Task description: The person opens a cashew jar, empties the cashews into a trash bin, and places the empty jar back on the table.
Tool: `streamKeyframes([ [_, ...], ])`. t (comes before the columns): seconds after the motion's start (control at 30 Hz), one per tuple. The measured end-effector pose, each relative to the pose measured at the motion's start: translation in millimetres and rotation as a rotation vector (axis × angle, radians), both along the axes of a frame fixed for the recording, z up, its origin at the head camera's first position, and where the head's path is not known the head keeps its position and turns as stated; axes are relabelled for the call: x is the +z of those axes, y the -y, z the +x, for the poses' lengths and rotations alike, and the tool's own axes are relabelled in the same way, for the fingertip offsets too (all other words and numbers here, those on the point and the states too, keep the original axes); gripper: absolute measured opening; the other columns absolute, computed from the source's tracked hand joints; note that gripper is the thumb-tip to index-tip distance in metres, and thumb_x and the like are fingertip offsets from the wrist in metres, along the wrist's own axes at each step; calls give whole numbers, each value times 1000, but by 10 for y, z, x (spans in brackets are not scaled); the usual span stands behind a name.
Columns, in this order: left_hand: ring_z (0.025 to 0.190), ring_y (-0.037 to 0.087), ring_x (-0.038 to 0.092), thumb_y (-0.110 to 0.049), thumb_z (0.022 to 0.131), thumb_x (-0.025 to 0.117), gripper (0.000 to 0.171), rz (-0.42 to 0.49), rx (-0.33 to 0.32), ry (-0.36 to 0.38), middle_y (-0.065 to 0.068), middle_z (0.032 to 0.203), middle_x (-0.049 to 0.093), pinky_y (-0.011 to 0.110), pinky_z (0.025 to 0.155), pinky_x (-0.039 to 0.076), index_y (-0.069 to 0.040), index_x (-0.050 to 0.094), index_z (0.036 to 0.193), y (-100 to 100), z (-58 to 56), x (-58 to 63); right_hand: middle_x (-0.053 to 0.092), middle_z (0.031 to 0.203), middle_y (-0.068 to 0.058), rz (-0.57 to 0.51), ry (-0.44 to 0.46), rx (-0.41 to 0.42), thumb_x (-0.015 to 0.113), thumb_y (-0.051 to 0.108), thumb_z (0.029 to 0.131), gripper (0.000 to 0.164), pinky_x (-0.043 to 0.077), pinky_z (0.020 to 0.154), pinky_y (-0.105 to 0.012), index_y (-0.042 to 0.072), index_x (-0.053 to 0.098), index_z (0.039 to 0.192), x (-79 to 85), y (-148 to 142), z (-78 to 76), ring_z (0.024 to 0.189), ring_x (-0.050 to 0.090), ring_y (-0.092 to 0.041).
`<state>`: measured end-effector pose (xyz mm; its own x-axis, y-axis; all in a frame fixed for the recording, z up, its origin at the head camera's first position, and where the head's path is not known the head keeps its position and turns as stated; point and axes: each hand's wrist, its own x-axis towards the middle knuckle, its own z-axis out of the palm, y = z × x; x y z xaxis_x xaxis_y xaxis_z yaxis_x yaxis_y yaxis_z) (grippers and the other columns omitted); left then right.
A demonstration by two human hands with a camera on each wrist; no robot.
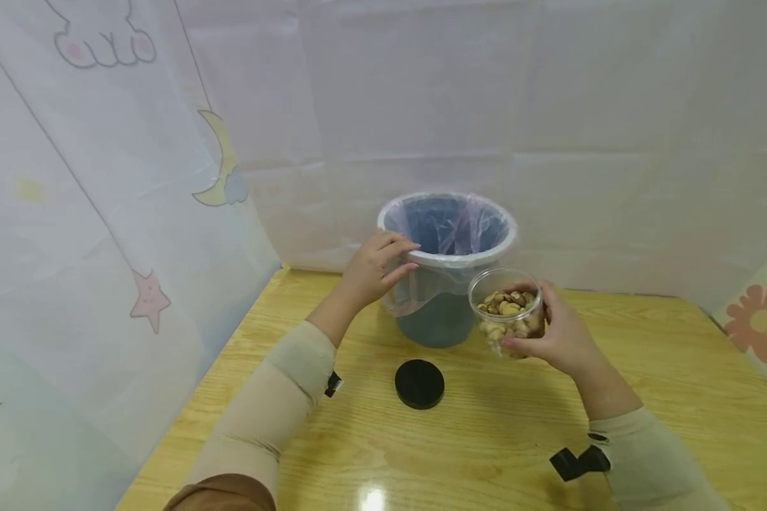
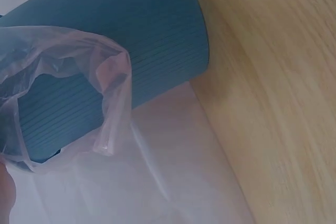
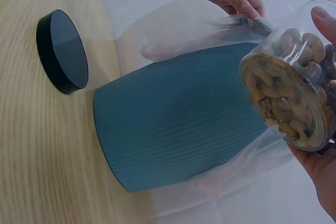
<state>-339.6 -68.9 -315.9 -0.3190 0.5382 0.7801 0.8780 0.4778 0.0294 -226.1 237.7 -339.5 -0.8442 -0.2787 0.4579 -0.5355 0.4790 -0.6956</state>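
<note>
A blue trash can (image 1: 437, 326) with a white rim stands on the table, lined with a thin translucent bag (image 1: 415, 284) that hangs over its outside. At the rim's left side my left hand (image 1: 372, 268) grips the edge, fingers on top and thumb below. My right hand (image 1: 569, 337) holds a clear round jar (image 1: 495, 332) from its right side, just in front of the can and off the table. Cashews and other nuts (image 3: 278, 100) fill much of the uncapped jar. A round black lid (image 1: 420, 384) lies on the table in front of the can.
The wood-grain table (image 1: 486, 440) runs back to a pale hanging sheet (image 1: 390, 106) close behind the can. On the left hangs another sheet with a star and a moon printed on it. Black wrist straps show on both sleeves.
</note>
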Motion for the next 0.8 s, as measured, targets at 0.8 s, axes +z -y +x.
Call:
streamKeyframes([
  [0.8,89,15,53,-26,74,74,29,133,17,-118,0,95,59,30,87,40,-13,68,101,-73,-62,-105,45,113,-10,83,-14,-172,81,18,69,73,46,62,-16,12,39,128,508,-177,-134,86,49,-6],
])
